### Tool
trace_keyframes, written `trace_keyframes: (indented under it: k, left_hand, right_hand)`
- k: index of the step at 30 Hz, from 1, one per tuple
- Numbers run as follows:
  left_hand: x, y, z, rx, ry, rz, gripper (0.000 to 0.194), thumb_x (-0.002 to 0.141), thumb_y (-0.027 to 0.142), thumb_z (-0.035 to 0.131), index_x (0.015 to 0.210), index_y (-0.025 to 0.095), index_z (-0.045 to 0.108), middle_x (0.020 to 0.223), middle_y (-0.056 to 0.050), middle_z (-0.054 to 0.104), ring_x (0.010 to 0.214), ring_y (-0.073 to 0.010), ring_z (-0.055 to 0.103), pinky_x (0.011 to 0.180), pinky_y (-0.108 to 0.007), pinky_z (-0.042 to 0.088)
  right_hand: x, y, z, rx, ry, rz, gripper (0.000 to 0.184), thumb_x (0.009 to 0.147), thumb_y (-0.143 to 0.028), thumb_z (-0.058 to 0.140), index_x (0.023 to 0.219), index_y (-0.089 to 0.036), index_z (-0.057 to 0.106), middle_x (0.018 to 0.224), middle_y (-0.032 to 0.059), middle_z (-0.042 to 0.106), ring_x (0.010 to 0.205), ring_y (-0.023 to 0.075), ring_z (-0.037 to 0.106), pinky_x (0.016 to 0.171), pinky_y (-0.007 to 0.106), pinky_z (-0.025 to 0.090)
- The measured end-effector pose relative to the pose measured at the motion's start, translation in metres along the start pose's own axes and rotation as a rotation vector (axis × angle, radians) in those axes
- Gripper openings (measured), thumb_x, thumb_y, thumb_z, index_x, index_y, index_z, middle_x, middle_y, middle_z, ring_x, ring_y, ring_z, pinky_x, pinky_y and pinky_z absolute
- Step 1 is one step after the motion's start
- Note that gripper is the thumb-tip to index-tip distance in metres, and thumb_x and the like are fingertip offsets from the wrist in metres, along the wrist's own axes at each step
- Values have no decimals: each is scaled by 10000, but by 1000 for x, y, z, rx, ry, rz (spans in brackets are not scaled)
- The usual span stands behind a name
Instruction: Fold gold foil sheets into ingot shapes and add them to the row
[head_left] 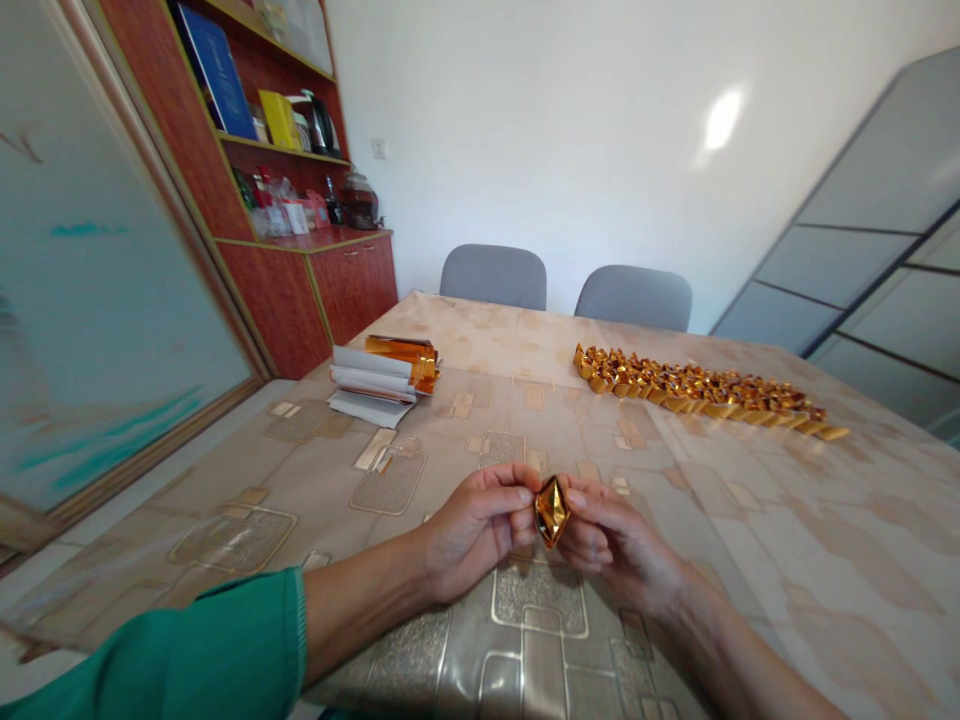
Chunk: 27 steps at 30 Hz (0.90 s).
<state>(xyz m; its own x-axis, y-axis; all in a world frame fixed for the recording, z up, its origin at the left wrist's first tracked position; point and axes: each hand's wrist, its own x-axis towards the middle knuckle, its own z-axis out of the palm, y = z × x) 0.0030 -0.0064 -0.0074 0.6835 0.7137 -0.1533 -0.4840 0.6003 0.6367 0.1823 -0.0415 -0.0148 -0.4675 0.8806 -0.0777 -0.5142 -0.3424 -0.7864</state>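
Between my two hands is a folded gold foil paper piece (553, 512), diamond-shaped as seen from here, held above the near part of the table. My left hand (487, 525) pinches its left side with thumb and fingers. On its right side, my right hand (611, 535) grips it the same way. At the far right of the table lie rows of similar folded gold pieces (697, 388), packed close together. Left of the middle rests a stack of unfolded foil paper sheets (375, 385), some showing grey-white backs and some gold faces.
A patterned cover lies over the table (480, 400). Two grey chairs (493, 275) stand at its far side by the white wall. A red-brown cabinet (352, 285) with shelved items is at the back left, beside a glass sliding door (112, 250).
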Motion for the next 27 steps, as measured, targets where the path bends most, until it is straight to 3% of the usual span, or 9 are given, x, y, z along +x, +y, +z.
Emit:
trace_keyframes:
  k: [9,15,21,27]
  left_hand:
    - [-2,-3,4,112,7,58,375,618,194,867,801,158,541,722,28,601,600,-67,523,534,-174,396]
    - [1,-6,5,207,92,93,392,631,228,857,765,170,493,668,60,548,537,-46,465,473,-166,357]
    - [1,-3,4,167,57,58,413,630,260,870,791,166,502,685,50,560,569,-51,492,493,-160,367]
    - [1,-5,4,189,97,67,404,642,302,861,814,166,522,646,50,550,536,-51,464,474,-161,329]
  right_hand:
    - [2,5,-2,64,-57,12,159,939,-288,624,877,-142,621,499,-109,331,417,48,199,410,172,212]
    - [2,8,-4,84,-63,35,167,934,-298,631,867,-146,623,490,-111,318,415,49,188,418,180,204]
    - [2,7,0,83,-54,20,170,927,-308,643,859,-153,630,492,-112,315,421,52,189,418,182,200]
    - [2,8,0,56,-38,25,173,926,-312,638,855,-154,630,493,-106,337,423,55,203,431,194,213]
